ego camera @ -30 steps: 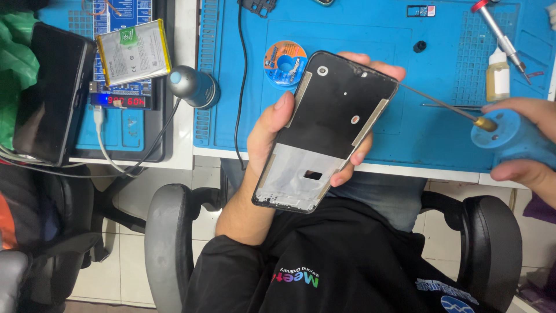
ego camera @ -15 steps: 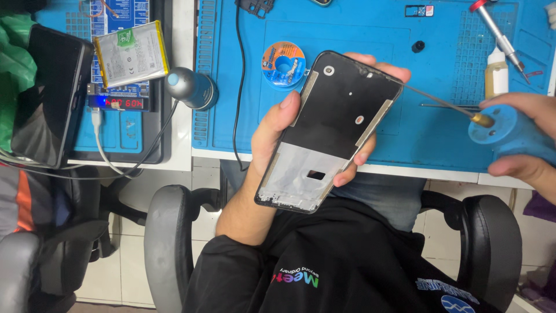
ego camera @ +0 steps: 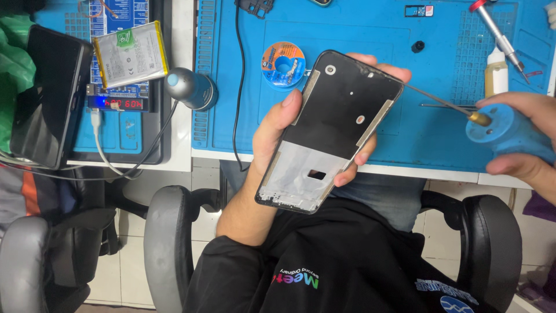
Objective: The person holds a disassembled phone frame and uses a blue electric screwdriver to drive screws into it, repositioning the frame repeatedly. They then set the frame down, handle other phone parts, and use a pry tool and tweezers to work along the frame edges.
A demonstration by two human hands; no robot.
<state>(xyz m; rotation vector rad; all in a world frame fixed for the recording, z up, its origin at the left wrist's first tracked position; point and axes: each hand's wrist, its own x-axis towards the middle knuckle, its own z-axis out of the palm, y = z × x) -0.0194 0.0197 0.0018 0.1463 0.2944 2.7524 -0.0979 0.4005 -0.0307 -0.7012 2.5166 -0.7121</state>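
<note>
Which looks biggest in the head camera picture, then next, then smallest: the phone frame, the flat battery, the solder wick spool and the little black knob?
1. phone frame, though it is held up nearer the camera, so it looks extra big
2. flat battery
3. solder wick spool
4. little black knob

one phone frame (ego camera: 330,133); one battery (ego camera: 131,54); two chairs (ego camera: 168,243)

Far left: flat battery (ego camera: 131,54) beside dark phone (ego camera: 47,95). Solder-wick spool (ego camera: 282,64) on blue mat (ego camera: 359,23); small bottle (ego camera: 496,72) and screwdriver (ego camera: 497,33) far right.
</note>
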